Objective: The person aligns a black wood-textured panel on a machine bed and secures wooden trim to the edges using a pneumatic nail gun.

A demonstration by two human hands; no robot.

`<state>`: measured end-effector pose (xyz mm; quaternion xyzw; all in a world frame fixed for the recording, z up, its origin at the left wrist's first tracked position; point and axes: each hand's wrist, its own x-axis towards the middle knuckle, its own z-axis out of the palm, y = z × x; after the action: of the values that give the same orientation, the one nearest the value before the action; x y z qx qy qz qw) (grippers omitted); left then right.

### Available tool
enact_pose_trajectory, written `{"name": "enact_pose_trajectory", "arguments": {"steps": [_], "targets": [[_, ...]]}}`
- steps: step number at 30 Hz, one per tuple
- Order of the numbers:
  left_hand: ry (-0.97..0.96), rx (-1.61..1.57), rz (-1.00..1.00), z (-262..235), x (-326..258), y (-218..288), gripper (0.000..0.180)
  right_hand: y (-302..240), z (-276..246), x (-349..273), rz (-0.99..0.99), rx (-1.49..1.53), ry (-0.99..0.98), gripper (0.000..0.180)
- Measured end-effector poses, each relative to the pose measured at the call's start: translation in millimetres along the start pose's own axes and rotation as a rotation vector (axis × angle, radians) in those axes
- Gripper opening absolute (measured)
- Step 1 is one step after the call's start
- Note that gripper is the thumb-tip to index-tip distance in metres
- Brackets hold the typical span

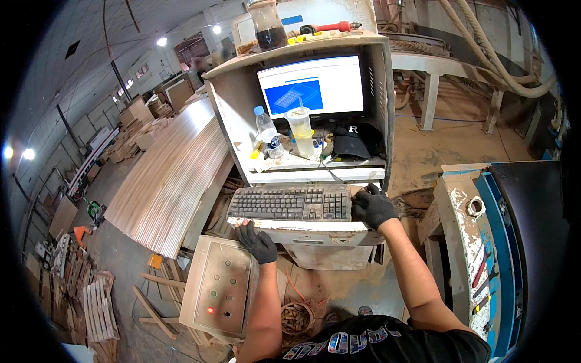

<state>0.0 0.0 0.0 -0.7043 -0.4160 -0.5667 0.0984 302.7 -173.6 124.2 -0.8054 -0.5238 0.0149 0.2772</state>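
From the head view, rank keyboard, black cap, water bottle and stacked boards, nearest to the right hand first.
From the right hand:
1. Keyboard, just to its left.
2. Black cap, on the shelf ahead.
3. Water bottle, farther left, same shelf.
4. Stacked boards, far left.

- 2 gloved hands: 1 L hand (256, 243), 1 R hand (375, 206)
- 1 kybd (290, 204)
- 1 PC monitor (333, 81)
- 1 plastic btl (268, 133)
- 1 clr cup (301, 138) w/ 1 straw
- 1 blk baseball cap (357, 143)
- 1 jar (270, 27) w/ dk liquid
- 1 red pwr tool (336, 27)
- 1 ctrl box (201, 284), 1 red lt (210, 310) lit
- 1 wht ring (476, 207), RH bench (461, 235)
- min. 3 hand tools (481, 271), same bench
- 1 lg stack of sheets (166, 175)
- 4 bright lamps (161, 42)
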Motion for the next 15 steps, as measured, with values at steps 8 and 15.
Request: {"name": "enact_pose_trajectory", "arguments": {"steps": [8,15], "targets": [[0.003,0.011,-0.004,-1.1,0.1,0.6,0.039,1.0,0.8,0.0,-0.02,0.016,0.013,0.028],[0.01,0.009,-0.004,-1.3,1.7,2.5,0.039,0.0,-0.7,0.1,-0.025,-0.002,0.004,0.029]]}}
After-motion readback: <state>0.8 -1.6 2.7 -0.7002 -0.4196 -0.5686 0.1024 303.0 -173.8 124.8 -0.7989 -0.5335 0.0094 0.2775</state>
